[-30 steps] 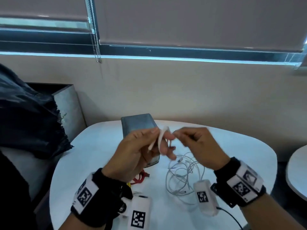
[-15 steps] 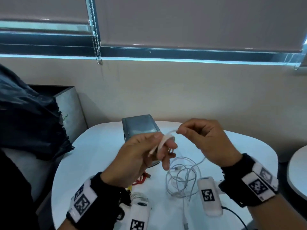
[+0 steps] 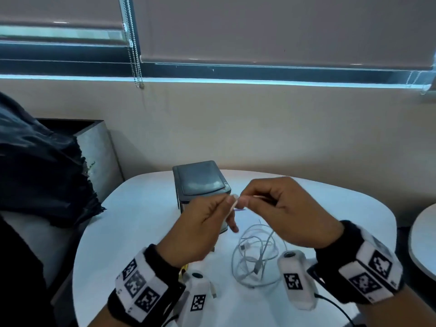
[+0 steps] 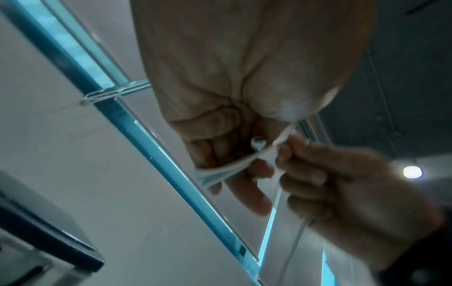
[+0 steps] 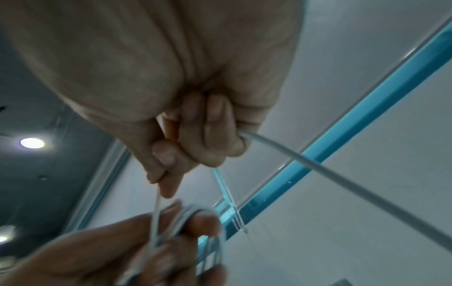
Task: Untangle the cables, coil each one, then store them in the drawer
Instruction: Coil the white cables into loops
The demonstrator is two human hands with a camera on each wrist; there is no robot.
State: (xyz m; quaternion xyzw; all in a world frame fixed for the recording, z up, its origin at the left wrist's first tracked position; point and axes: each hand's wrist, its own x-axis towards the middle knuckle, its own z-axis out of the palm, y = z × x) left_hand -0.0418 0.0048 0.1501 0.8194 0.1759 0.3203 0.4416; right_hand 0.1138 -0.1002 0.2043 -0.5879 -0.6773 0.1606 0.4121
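My left hand (image 3: 226, 205) holds a small coil of white cable (image 3: 233, 205) wound around its fingers, above the table in front of the dark grey drawer box (image 3: 200, 180). My right hand (image 3: 245, 201) pinches the free strand of the same cable right beside the coil. In the left wrist view the coil (image 4: 220, 174) lies across the left fingers (image 4: 247, 189) and the right hand (image 4: 318, 174) grips the strand. The right wrist view shows the strand (image 5: 318, 168) running out of the right hand (image 5: 171, 166). A loose tangle of white cables (image 3: 257, 253) lies on the table below.
The round white table (image 3: 141, 208) stands against a beige wall. A black plastic bag (image 3: 35, 173) over a grey bin (image 3: 94, 142) stands at the left. Another white table edge (image 3: 424, 232) shows at the right. A blind chain (image 3: 135, 55) hangs above.
My right hand lifted the strand up and away from the coil, then came back down against my left fingers, laying on another turn. The tangle on the table has shifted slightly.
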